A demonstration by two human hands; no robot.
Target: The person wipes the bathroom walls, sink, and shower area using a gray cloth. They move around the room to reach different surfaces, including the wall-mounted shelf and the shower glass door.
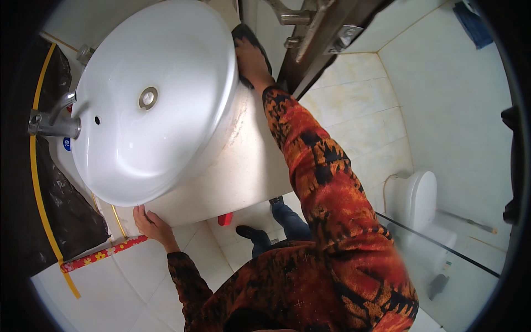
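Note:
A white oval washbasin (pixel 177 138) sits on a pale countertop (pixel 246 166). On the far right side of the basin, my right hand (pixel 253 60) presses a dark cloth (pixel 247 34) against the countertop; part of the cloth is hidden beneath the hand. My left hand (pixel 154 226) rests at the countertop's near left corner, just below the basin rim, fingers stretched out with nothing in them. A chrome faucet (pixel 55 123) stands at the basin's left. Brownish stains (pixel 237 130) mark the countertop beside the basin.
Black plastic sheeting with yellow tape (pixel 37 182) covers the left side. A red flowered strip (pixel 105 253) runs below it. A door with a metal handle (pixel 296 17) stands close beyond my right hand. A white toilet (pixel 421 196) is at the right, behind a glass edge (pixel 442 246).

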